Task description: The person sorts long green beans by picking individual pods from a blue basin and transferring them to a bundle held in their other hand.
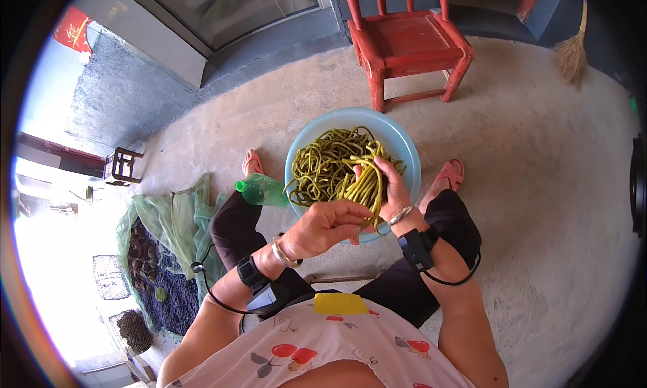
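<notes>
A light blue plastic basin point(412, 165) stands on the floor between my feet. Inside it lies a tangled heap of long, thin green beans point(323, 158), likely yardlong beans. My right hand point(394, 186) holds a gathered bundle of the beans point(368, 183) over the basin's right side, the strands bent over and running side by side. From the left, my left hand point(331, 226) reaches to the lower end of that bundle. Its thumb and fingers close about the bean ends there; the exact grip is partly hidden. Each wrist wears a metal bangle and a black strapped device.
A green plastic bottle point(263, 190) lies against the basin's left side. Beyond the basin stands a red wooden chair point(412, 42). Green netting point(172, 211) with dark pieces lies at left, near a small stool point(123, 165). A straw broom point(572, 59) leans at the far right.
</notes>
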Motion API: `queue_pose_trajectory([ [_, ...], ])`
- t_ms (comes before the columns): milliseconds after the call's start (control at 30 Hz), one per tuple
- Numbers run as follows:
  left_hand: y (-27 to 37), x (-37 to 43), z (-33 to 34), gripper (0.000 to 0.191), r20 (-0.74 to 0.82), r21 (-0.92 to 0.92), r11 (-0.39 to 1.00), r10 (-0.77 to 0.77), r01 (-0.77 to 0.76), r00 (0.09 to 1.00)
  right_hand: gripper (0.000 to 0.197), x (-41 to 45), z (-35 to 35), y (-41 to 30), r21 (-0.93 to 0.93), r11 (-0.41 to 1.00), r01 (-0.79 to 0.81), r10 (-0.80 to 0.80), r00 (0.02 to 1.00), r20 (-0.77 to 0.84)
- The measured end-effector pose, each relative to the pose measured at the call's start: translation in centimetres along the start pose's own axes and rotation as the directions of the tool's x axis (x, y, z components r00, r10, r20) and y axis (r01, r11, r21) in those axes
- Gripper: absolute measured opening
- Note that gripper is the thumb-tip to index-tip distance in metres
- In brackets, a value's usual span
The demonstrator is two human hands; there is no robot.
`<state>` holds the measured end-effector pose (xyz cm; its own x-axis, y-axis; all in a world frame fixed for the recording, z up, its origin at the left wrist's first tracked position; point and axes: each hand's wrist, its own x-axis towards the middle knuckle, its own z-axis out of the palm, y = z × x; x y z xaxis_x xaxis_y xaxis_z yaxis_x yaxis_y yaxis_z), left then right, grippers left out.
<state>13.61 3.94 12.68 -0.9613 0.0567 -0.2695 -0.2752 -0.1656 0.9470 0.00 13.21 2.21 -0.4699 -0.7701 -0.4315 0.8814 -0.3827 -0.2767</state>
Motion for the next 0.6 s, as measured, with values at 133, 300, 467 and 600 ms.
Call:
queue_pose_trajectory([
  [133, -0.1, -0.5, -0.3, 0.032, -0.008, 0.049, 0.997, -0.058, 0.058, 0.998, 0.025, 0.3, -0.4, -1.0, 0.002, 0.997, 0.073, -0.073, 0.996, 0.059],
  [300, 2.4, -0.4, -1.5, 0.031, -0.214, -0.26, 0.96, 0.048, -0.104, 0.976, 0.026, 0.2, -0.3, -1.2, -0.044, 0.994, 0.098, -0.096, 0.995, 0.04],
  [467, 4.8, 1.1, -2.1, 0.038, -0.326, -0.378, 0.812, 0.332, -0.444, 0.885, 0.025, 0.0, 0.6, -0.5, -0.016, 0.997, 0.077, -0.076, 0.997, 0.006],
  [600, 6.8, 2.9, -2.2, 0.043, -0.303, -0.336, 0.766, 0.463, -0.548, 0.833, 0.027, 0.0, 0.4, -0.4, -0.01, 0.998, 0.061, -0.061, 0.998, -0.026],
])
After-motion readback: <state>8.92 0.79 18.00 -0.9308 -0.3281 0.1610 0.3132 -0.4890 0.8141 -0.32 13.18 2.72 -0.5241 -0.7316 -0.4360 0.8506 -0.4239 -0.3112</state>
